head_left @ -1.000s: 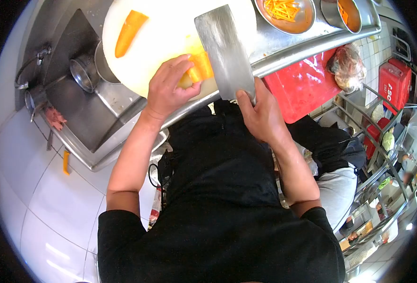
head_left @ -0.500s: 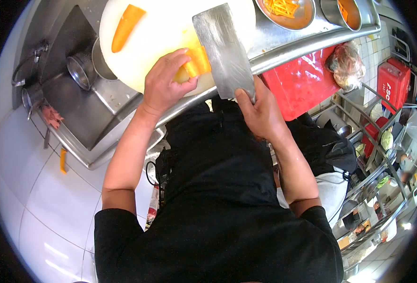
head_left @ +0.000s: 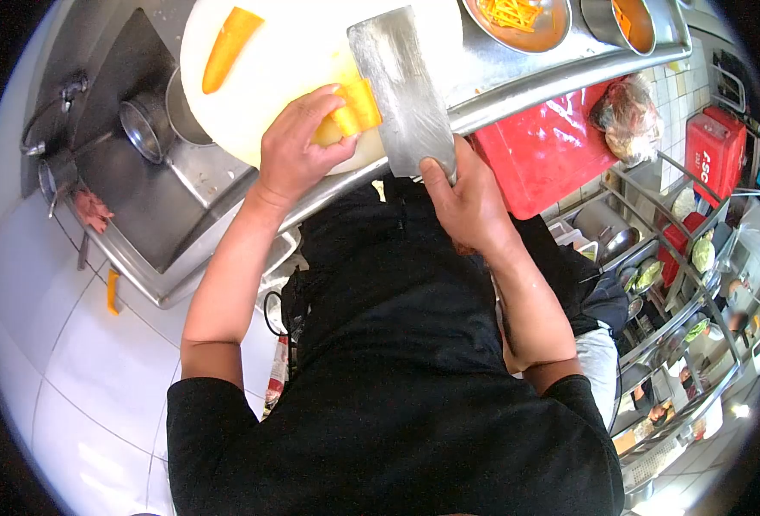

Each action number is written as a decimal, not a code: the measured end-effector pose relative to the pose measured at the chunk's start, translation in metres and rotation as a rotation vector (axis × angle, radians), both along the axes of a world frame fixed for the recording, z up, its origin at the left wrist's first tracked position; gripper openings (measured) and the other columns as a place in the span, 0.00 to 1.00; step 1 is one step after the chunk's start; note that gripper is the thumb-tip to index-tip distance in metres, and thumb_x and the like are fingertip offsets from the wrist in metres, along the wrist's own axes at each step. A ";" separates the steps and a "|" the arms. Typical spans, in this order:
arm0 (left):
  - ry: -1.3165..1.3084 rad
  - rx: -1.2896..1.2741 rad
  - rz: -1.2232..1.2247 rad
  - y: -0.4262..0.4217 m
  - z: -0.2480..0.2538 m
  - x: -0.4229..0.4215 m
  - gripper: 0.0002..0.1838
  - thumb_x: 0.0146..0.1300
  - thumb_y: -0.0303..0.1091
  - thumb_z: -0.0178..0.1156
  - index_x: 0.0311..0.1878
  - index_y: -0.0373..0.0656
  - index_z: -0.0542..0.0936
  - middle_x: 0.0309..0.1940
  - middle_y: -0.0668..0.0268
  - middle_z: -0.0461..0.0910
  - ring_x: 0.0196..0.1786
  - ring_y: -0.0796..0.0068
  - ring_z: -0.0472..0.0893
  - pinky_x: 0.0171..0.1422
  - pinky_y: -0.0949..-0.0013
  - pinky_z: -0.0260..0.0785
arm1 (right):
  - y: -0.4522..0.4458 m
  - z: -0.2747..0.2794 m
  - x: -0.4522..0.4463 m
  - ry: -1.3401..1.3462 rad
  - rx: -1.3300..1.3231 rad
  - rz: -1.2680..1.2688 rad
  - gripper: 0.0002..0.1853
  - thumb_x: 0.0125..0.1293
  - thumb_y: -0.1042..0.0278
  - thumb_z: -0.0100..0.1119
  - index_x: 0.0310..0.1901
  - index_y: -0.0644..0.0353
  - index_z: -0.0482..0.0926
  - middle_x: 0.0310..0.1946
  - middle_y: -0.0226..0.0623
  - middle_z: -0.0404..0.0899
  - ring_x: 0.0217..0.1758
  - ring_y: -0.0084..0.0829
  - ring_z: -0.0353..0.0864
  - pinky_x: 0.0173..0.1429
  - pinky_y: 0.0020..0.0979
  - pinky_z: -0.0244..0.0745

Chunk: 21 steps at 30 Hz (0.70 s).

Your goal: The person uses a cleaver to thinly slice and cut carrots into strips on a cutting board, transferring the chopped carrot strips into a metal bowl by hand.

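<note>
On a round white cutting board (head_left: 294, 43), a thick orange carrot piece (head_left: 360, 107) lies near the front edge. My left hand (head_left: 297, 144) is closed around its left end, fingertips and thumb bent against it. My right hand (head_left: 470, 202) grips the handle of a broad cleaver (head_left: 404, 90), thumb on the lower part of the blade. The blade is beside the carrot's right end; whether it touches cannot be made out. A longer carrot chunk (head_left: 229, 50) rests at the board's upper left.
A metal bowl of carrot strips (head_left: 517, 21) and a smaller metal container (head_left: 625, 24) stand at upper right. Left is a steel sink (head_left: 131, 224) with a metal pot (head_left: 144, 129). A red board (head_left: 539, 159) and a bagged item (head_left: 629, 116) lie right. Another person's trousers (head_left: 597, 361) show behind.
My hands and the cleaver have barely shifted, with the cleaver hand slightly up and left. The other person at the right has moved, uncovering more of the metal pot and shelf there.
</note>
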<state>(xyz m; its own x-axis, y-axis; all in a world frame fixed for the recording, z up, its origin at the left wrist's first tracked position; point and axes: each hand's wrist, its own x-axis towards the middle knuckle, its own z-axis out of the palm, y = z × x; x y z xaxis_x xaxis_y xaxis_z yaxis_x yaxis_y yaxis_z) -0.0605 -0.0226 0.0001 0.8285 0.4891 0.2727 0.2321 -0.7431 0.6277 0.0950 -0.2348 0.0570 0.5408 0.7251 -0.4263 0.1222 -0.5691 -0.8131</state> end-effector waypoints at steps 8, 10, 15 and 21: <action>-0.016 0.009 -0.018 0.002 -0.002 -0.001 0.28 0.50 0.29 0.84 0.56 0.45 0.85 0.58 0.57 0.90 0.60 0.58 0.91 0.66 0.61 0.84 | -0.002 0.008 0.009 -0.047 -0.010 0.096 0.18 0.79 0.63 0.61 0.58 0.71 0.75 0.42 0.71 0.84 0.52 0.72 0.84 0.52 0.59 0.79; -0.023 0.015 -0.014 0.002 -0.002 0.000 0.27 0.50 0.30 0.83 0.56 0.45 0.85 0.58 0.58 0.90 0.59 0.58 0.91 0.65 0.61 0.84 | 0.000 0.007 0.004 -0.061 0.033 0.083 0.18 0.79 0.63 0.61 0.57 0.72 0.74 0.41 0.72 0.83 0.50 0.73 0.84 0.51 0.60 0.78; -0.031 0.015 -0.012 0.001 -0.003 0.000 0.27 0.51 0.32 0.83 0.55 0.44 0.85 0.57 0.58 0.90 0.58 0.57 0.91 0.64 0.60 0.85 | 0.003 0.013 -0.002 -0.105 -0.050 0.063 0.18 0.79 0.63 0.60 0.53 0.73 0.73 0.37 0.73 0.83 0.46 0.75 0.82 0.49 0.65 0.76; -0.037 -0.015 0.001 0.001 -0.006 -0.001 0.28 0.50 0.29 0.83 0.56 0.44 0.86 0.58 0.57 0.90 0.60 0.58 0.90 0.66 0.61 0.83 | 0.008 0.023 -0.005 -0.144 -0.076 0.085 0.17 0.79 0.63 0.59 0.51 0.72 0.71 0.35 0.73 0.82 0.44 0.75 0.82 0.48 0.67 0.76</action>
